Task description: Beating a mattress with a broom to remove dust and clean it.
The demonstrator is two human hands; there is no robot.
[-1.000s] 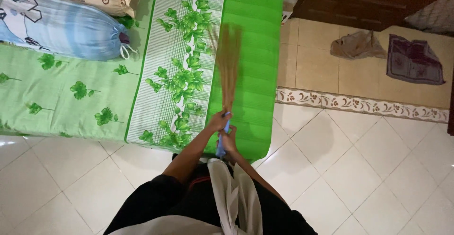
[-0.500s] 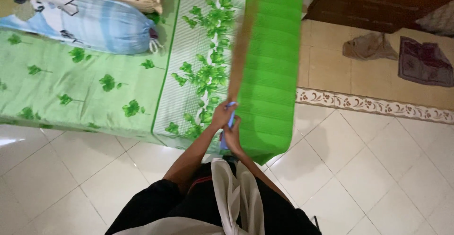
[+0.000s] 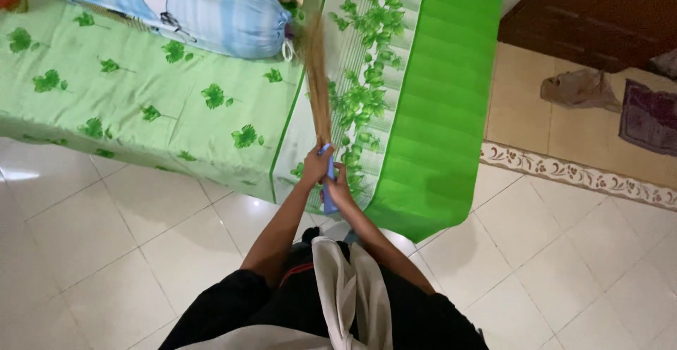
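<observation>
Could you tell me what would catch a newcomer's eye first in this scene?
Most striking is the bright green leaf-print sheet covering the bed across the upper left. At centre, the left hand and right hand together grip the blue handle of a stick broom, whose brown bristles reach up over the sheet towards a blue-striped bolster. On the tan floor at right lie a crumpled brown cloth and a dark purple cloth.
</observation>
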